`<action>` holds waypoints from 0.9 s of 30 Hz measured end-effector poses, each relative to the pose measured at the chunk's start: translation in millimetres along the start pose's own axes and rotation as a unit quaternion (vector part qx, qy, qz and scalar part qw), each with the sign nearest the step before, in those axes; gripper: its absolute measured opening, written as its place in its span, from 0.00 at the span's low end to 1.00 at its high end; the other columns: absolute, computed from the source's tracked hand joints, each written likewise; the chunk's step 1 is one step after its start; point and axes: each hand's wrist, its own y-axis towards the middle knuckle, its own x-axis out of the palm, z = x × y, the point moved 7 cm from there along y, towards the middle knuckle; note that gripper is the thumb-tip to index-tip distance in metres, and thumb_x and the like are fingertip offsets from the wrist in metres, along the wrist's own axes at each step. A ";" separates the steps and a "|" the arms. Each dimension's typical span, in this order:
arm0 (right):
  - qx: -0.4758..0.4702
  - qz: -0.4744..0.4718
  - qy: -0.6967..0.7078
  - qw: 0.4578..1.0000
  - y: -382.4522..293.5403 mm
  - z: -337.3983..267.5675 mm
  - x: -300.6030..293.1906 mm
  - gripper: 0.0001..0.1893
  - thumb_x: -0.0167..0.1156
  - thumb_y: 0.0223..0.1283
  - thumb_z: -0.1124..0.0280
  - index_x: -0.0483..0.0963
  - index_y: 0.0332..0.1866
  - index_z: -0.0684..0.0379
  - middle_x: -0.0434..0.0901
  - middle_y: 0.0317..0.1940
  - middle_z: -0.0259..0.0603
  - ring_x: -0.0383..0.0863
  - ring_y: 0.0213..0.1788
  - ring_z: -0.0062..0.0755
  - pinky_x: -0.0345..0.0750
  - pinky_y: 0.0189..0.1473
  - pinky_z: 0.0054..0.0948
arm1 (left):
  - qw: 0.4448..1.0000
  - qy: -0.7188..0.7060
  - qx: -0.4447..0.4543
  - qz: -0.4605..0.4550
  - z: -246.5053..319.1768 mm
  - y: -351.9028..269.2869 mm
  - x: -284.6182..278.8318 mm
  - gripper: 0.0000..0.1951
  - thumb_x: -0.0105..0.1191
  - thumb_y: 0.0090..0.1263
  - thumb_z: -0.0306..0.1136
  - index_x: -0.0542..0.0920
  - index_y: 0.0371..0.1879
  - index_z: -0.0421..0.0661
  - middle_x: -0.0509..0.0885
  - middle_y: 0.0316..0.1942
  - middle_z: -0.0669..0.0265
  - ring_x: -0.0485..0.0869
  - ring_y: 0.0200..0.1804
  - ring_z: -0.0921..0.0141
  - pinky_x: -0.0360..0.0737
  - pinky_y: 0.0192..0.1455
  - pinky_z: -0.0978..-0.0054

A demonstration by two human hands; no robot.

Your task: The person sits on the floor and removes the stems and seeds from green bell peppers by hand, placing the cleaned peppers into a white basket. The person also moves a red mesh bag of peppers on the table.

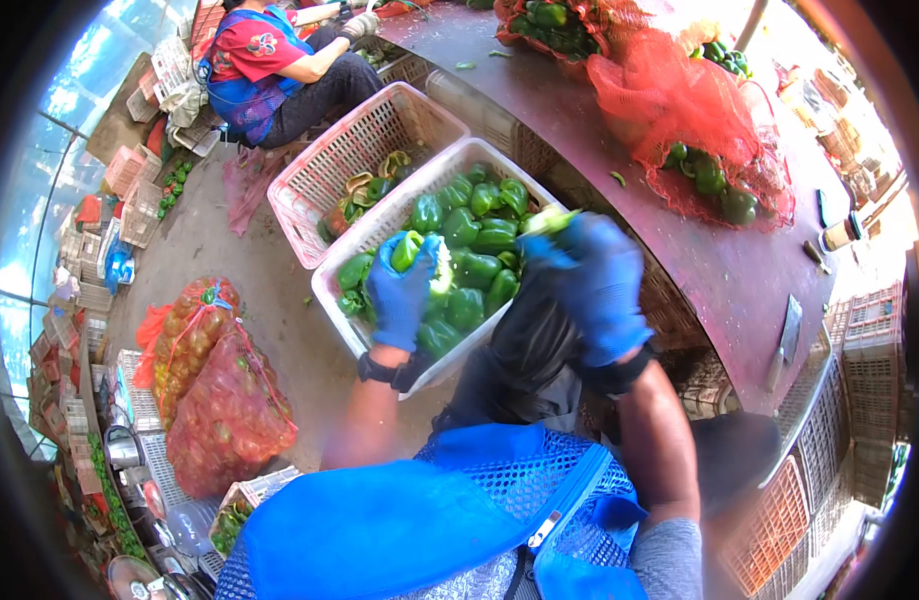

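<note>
My left hand (401,292), in a blue glove, grips a green bell pepper (407,252) whose opened side shows pale flesh and seeds. To its right, my right hand (602,281), also gloved in blue and blurred by motion, pinches a pale green pepper piece (551,220), perhaps a core. Below both hands a white plastic crate (330,279) holds many green bell peppers (474,232). Against its far left side stands a pinkish slotted crate (298,187) with pepper scraps (359,187) inside.
On the right, a reddish table (699,262) bears red mesh sacks (677,112) of peppers and a cleaver (786,337). Filled mesh sacks (226,397) stand on the left floor. A seated person (272,67) works at the far side. Crates (804,450) stand lower right.
</note>
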 end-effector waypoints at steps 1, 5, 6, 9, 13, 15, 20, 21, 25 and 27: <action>0.038 0.002 0.072 0.997 4.4 18.5 -23.8 0.12 0.75 0.56 0.61 0.85 0.36 0.58 0.84 0.28 0.45 0.85 0.30 0.39 0.80 0.36 0.37 | 0.999 -0.017 -0.027 -0.010 -6.2 3.2 -0.3 0.20 0.74 0.64 0.29 0.82 0.52 0.38 0.87 0.41 0.64 0.83 0.43 0.75 0.83 0.50 0.71; 0.138 0.095 0.096 0.981 -8.7 96.9 -134.0 0.12 0.75 0.60 0.62 0.84 0.36 0.61 0.88 0.31 0.42 0.84 0.31 0.27 0.79 0.38 0.32 | 0.938 0.326 0.110 -0.045 -31.9 10.9 8.4 0.31 0.74 0.62 0.48 0.81 0.56 0.37 0.86 0.50 0.47 0.85 0.54 0.54 0.81 0.59 0.59; 0.145 0.100 -0.006 0.984 -20.0 114.7 -167.7 0.15 0.75 0.59 0.58 0.84 0.36 0.60 0.88 0.31 0.44 0.86 0.32 0.32 0.79 0.38 0.35 | 0.935 0.337 0.072 -0.084 -56.3 14.0 13.8 0.37 0.71 0.61 0.56 0.80 0.59 0.37 0.84 0.55 0.42 0.81 0.60 0.46 0.77 0.65 0.54; 0.191 0.101 -0.319 0.923 -59.4 160.5 -261.6 0.19 0.73 0.59 0.50 0.83 0.38 0.57 0.87 0.32 0.48 0.87 0.34 0.47 0.79 0.38 0.44 | 0.861 0.464 0.127 -0.165 -100.9 1.4 19.7 0.47 0.68 0.59 0.63 0.72 0.71 0.40 0.75 0.67 0.42 0.75 0.67 0.46 0.73 0.70 0.53; 0.368 0.071 -0.489 0.788 -156.5 249.2 -385.9 0.21 0.71 0.58 0.47 0.83 0.46 0.53 0.88 0.39 0.52 0.88 0.44 0.56 0.82 0.43 0.49 | 0.819 0.493 0.145 -0.253 -93.2 -0.3 56.7 0.39 0.66 0.62 0.60 0.78 0.65 0.42 0.79 0.63 0.48 0.77 0.65 0.48 0.75 0.68 0.54; 0.456 0.060 -0.505 0.730 -205.3 274.5 -425.2 0.22 0.68 0.59 0.49 0.83 0.48 0.56 0.87 0.41 0.57 0.88 0.46 0.59 0.82 0.46 0.52 | 0.865 0.408 0.145 -0.252 -64.8 7.0 71.3 0.35 0.68 0.63 0.53 0.79 0.63 0.41 0.81 0.61 0.49 0.79 0.63 0.49 0.76 0.66 0.56; 0.531 0.021 -0.509 0.678 -283.8 315.7 -473.0 0.20 0.67 0.62 0.51 0.81 0.41 0.62 0.86 0.41 0.58 0.86 0.44 0.58 0.79 0.48 0.50 | 0.961 0.055 0.065 -0.265 45.1 15.9 138.2 0.22 0.69 0.67 0.31 0.80 0.59 0.39 0.85 0.52 0.56 0.85 0.50 0.66 0.82 0.53 0.70; 0.549 0.029 -0.461 0.696 -274.0 318.3 -463.1 0.21 0.68 0.62 0.51 0.80 0.42 0.62 0.86 0.41 0.58 0.86 0.43 0.57 0.79 0.48 0.49 | 0.960 -0.015 0.020 -0.280 85.5 4.9 154.0 0.22 0.69 0.68 0.29 0.80 0.59 0.39 0.85 0.52 0.58 0.85 0.49 0.69 0.82 0.52 0.72; 0.426 0.062 -0.290 0.855 -171.3 312.5 -381.2 0.40 0.69 0.62 0.43 0.75 0.66 0.68 0.88 0.46 0.55 0.89 0.48 0.48 0.82 0.53 0.42 | 0.887 -0.225 0.003 -0.402 191.6 -49.1 236.5 0.20 0.64 0.71 0.26 0.79 0.62 0.41 0.85 0.46 0.65 0.81 0.39 0.80 0.79 0.39 0.83; 0.425 0.034 -0.208 0.881 -105.7 310.7 -321.9 0.45 0.69 0.60 0.38 0.72 0.69 0.70 0.87 0.51 0.58 0.89 0.54 0.49 0.81 0.58 0.41 | 0.848 -0.192 -0.025 -0.494 210.5 -73.3 272.3 0.19 0.66 0.71 0.29 0.80 0.58 0.41 0.86 0.39 0.69 0.81 0.36 0.82 0.79 0.36 0.82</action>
